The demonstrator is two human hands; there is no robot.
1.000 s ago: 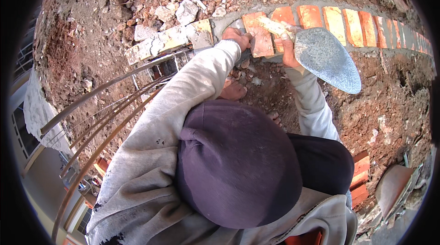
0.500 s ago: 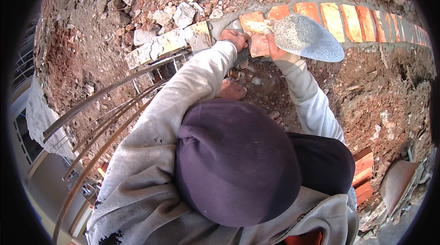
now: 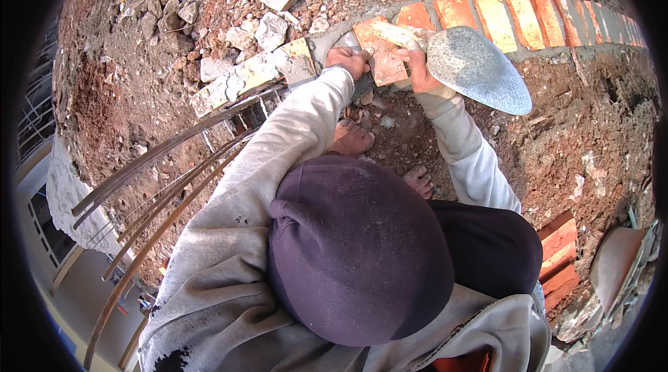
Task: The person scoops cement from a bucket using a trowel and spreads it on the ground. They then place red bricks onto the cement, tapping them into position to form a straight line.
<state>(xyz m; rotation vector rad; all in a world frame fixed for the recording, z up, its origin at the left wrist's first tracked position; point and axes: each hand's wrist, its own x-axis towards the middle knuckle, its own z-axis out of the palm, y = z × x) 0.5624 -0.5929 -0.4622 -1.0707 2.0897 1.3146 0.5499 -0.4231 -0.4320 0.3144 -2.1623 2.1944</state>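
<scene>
My left hand (image 3: 350, 60) presses on the near left edge of an orange brick (image 3: 378, 54) that lies at the left end of a curved row of bricks (image 3: 495, 19) set in grey mortar. My right hand (image 3: 418, 70) is shut on the handle of a steel trowel; its broad grey blade (image 3: 479, 69) points right and hangs just in front of the row. The trowel's handle lies across the top of the brick. A dark cap (image 3: 358, 247) and grey sleeves fill the lower middle of the view.
Broken bricks and rubble (image 3: 259, 33) lie to the left on red-brown soil. Several bent rusty steel rods (image 3: 167, 184) run from the lower left toward the brick. Two bare feet (image 3: 351, 139) stand below the hands. Stacked bricks (image 3: 559, 254) and a rounded pan (image 3: 616, 261) sit at lower right.
The trowel blade swung up and left toward the brick row, then settled slightly lower. The end brick and both hands shifted a little left; the left hand stays on the brick.
</scene>
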